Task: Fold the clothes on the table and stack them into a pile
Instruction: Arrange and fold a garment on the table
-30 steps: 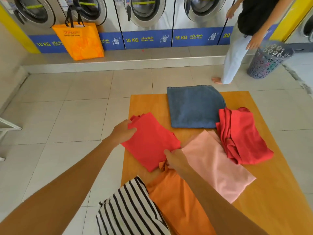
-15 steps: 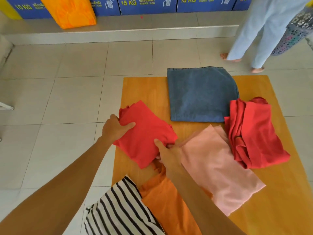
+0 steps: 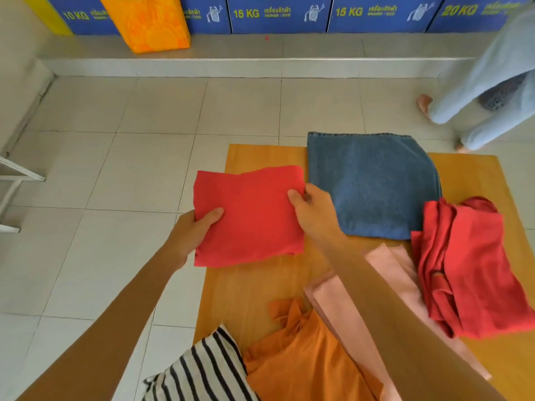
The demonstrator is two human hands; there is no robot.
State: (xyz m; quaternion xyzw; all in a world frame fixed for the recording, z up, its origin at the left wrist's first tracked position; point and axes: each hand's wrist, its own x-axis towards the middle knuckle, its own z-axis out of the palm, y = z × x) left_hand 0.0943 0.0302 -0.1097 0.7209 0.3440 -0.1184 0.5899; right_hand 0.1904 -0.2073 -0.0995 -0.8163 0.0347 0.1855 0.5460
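Observation:
A folded red cloth (image 3: 252,218) is held flat above the left part of the wooden table (image 3: 260,287). My left hand (image 3: 194,233) grips its left edge, thumb on top. My right hand (image 3: 312,209) pinches its right edge. Folded blue denim (image 3: 373,183) lies flat at the table's far side, just right of the red cloth. A crumpled red garment (image 3: 469,270) sits at the right. A pink garment (image 3: 385,296) lies under my right forearm. An orange garment (image 3: 304,357) and a black-and-white striped one (image 3: 202,369) lie at the near edge.
A person in light trousers (image 3: 492,91) stands barefoot on the tiled floor beyond the table's far right corner. An orange bag (image 3: 150,21) stands on the raised step under the washers. A white metal frame (image 3: 14,183) juts in at the left.
Both hands lifted the folded red cloth off the table, squared it and carried it up toward the denim. The standing person stepped to the right.

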